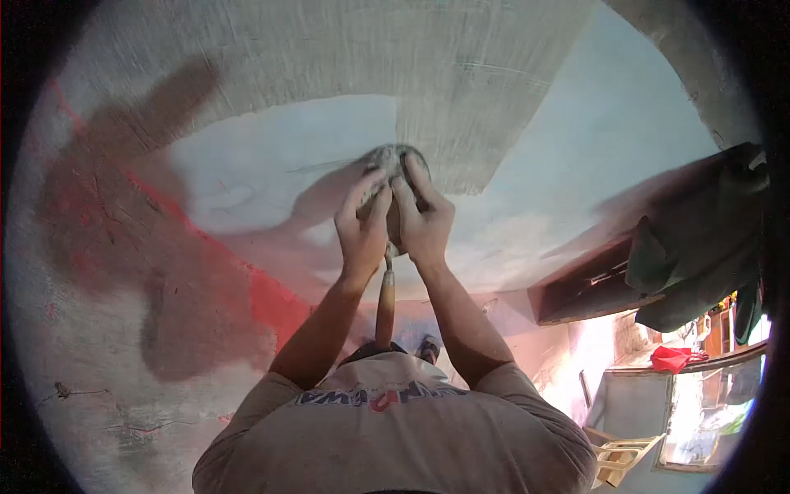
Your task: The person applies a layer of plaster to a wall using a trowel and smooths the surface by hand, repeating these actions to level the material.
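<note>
Both hands closed on a trowel point(385, 309): left hand point(355, 235) and right hand point(432, 226) with bent fingers around the grey-smeared blade point(395, 229), thumbs near each other. Wooden handle pointing down toward the chest, neither hand on it. Trowel held up between the forearms, in front of the wall; contact with wall, cannot tell. Wall surface mixed: grey streaked layer point(329, 58) across the top and down behind the right hand, pale blue area point(304, 136) on either side without that layer. So, partly covered at most, pale parts left uncovered; fresh or old layer, cannot tell. Farther left, a red band point(276, 317) and rough grey patches. Containers: no bucket or tub made out. Far right, glass-fronted cabinet point(634, 403), contents unclear, red cloth point(676, 359) on top, cream chair point(625, 457) close by. Above, dark green cloth point(695, 255) hanging over a dark wooden ledge point(580, 296)
</note>
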